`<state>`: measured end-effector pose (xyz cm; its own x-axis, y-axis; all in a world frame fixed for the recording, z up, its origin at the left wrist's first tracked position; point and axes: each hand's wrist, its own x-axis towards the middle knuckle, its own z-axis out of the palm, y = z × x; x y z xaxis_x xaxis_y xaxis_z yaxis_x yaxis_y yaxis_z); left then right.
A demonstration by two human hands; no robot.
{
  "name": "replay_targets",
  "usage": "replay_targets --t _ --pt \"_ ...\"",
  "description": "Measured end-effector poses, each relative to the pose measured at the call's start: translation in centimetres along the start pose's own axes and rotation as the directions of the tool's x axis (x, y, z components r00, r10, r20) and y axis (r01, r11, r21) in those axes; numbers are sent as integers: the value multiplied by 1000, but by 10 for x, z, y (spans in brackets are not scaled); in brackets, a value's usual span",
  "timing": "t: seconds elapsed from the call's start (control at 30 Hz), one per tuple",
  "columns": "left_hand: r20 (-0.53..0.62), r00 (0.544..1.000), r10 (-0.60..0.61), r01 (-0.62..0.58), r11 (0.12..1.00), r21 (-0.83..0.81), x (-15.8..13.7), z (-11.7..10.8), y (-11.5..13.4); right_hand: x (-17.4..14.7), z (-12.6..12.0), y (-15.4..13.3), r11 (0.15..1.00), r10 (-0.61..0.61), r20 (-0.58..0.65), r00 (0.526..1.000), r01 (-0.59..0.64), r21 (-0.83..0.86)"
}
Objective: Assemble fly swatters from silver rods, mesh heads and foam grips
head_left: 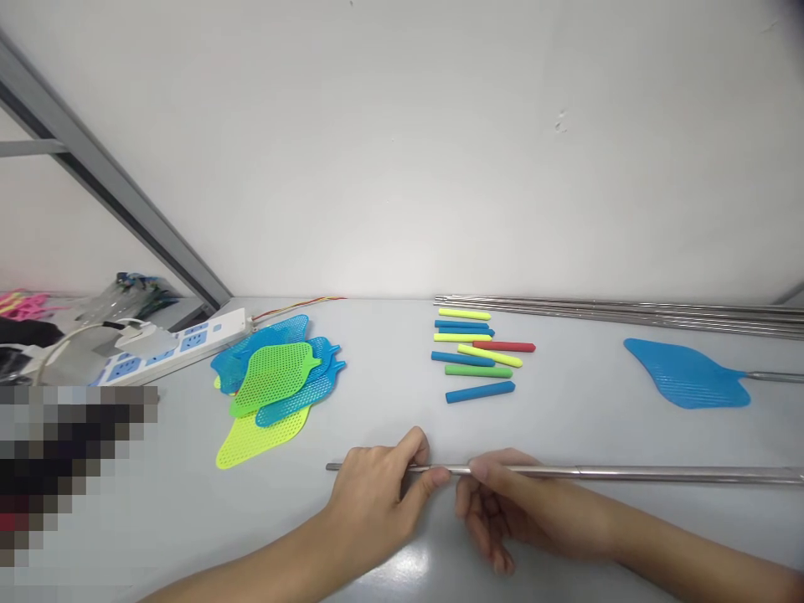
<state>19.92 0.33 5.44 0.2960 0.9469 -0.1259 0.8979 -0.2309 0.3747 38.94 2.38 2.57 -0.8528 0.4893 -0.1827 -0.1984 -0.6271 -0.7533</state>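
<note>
A long metal telescopic rod (659, 475) lies level across the front of the table and runs out of view at the right. My left hand (383, 486) is closed around its thinner left part, with the dark tip sticking out past the knuckles. Close by on the right, my right hand (528, 507) pinches the same rod between thumb and fingers, its other fingers curled loosely below. Beyond my hands lie several coloured plastic handle sleeves (481, 391) in blue, yellow, green and red.
At the left, perforated fly swatter heads (276, 377) overlap in a pile beside a white power strip (207, 333). A bundle of thin metal rods (596, 311) lies along the wall. One blue swatter head (691, 377) on a rod rests at the right.
</note>
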Motion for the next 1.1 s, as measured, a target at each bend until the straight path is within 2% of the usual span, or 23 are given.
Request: replay_targets --t 0.7,1.1 --pt "18 996 87 -85 994 -61 -1 0 -2 -1 0 -1 1000 -4 -1 1000 4 -30" --pt "18 999 45 -44 997 -63 0 -1 -1 -1 0 -1 1000 5 10 1000 -5 -7"
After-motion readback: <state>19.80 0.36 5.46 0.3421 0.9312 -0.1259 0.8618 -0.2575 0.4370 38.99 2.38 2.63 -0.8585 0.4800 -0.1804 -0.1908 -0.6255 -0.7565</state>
